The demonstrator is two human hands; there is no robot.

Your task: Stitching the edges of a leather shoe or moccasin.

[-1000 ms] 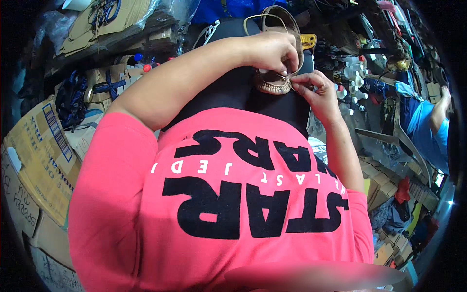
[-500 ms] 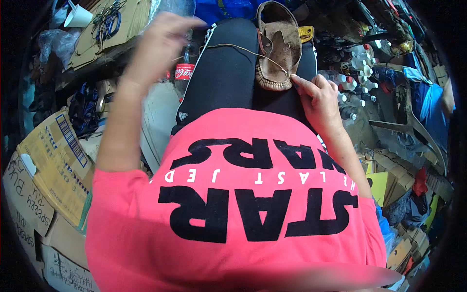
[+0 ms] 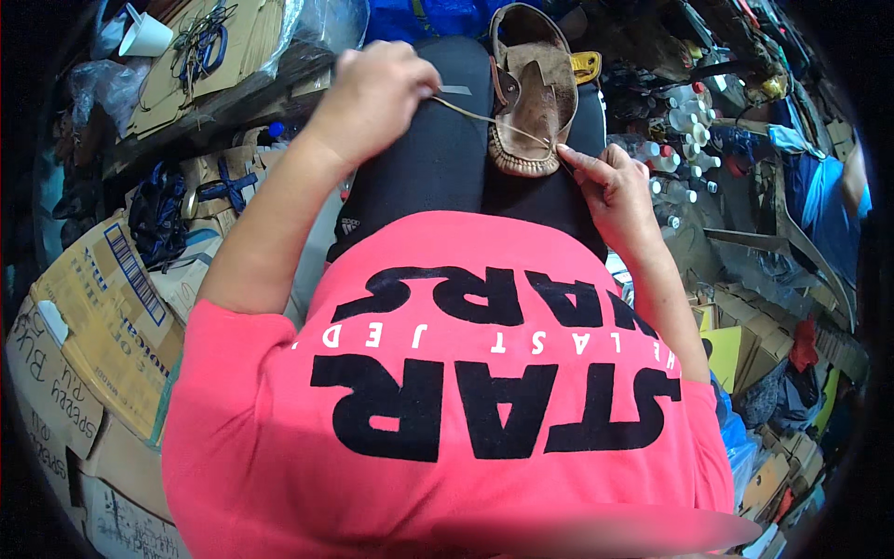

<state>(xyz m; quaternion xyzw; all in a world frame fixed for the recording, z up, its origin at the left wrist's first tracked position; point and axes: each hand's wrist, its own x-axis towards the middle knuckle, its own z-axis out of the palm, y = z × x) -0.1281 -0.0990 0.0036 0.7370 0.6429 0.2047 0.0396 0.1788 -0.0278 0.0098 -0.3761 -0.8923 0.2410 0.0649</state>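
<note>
From the head camera, the person sits with a worn brown leather sandal (image 3: 531,102) lying sole-down across the lap, on black trousers (image 3: 433,158), its toe end pointing away from the body. The left hand (image 3: 377,93) is raised to the left of the sandal and curled closed into a loose fist, pinching one end of a thin tan thread (image 3: 484,119). The thread runs taut from that fist, down and to the right, to the near edge of the sandal. The right hand (image 3: 610,182) rests just beside the sandal's near right corner, fingers mostly folded, with the forefinger and thumb pressed together at the stitched rim where the thread ends; whether a needle sits between them I cannot tell. A bright pink printed T-shirt (image 3: 484,391) fills the lower half of the picture.

To the left lie flattened brown cardboard boxes (image 3: 102,307), and farther up a white paper cup (image 3: 144,37) lies tipped on more cardboard. To the right of the lap stands a cluster of small white plastic bottles (image 3: 675,149), and a yellow object (image 3: 585,65) shows just beyond the sandal. At the far right edge another person in a blue shirt (image 3: 829,200) is partly visible.
</note>
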